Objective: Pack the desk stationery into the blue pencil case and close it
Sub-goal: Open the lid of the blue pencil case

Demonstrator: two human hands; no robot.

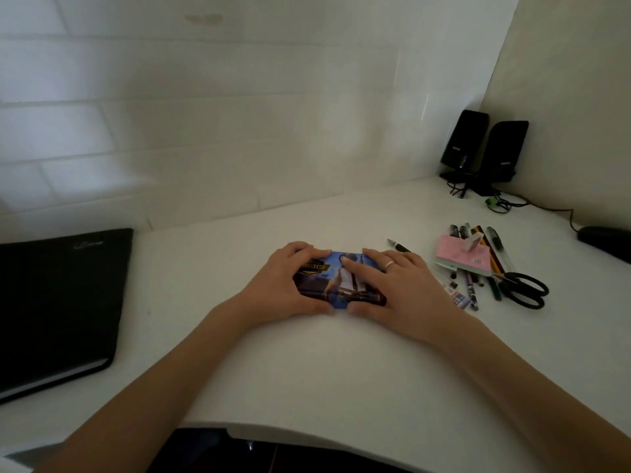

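Note:
The blue pencil case (336,279), printed with a game figure, lies flat and closed in the middle of the white desk (307,370). My left hand (283,285) grips its left end, thumb on the near edge. My right hand (396,285), wearing a ring, grips the right end with the index finger on the lid. To the right lies a stationery pile: pens and pencils (491,244), pink and green sticky notes (461,257) with a small eraser (473,242) on top, black scissors (524,288), and a lead refill box (459,298). A single black pen (397,246) lies just beyond my right hand.
A closed black laptop (58,302) sits at the left edge. Two black speakers (485,148) with cables stand in the back right corner. A dark mouse (604,240) lies at the far right. The tiled wall bounds the desk behind.

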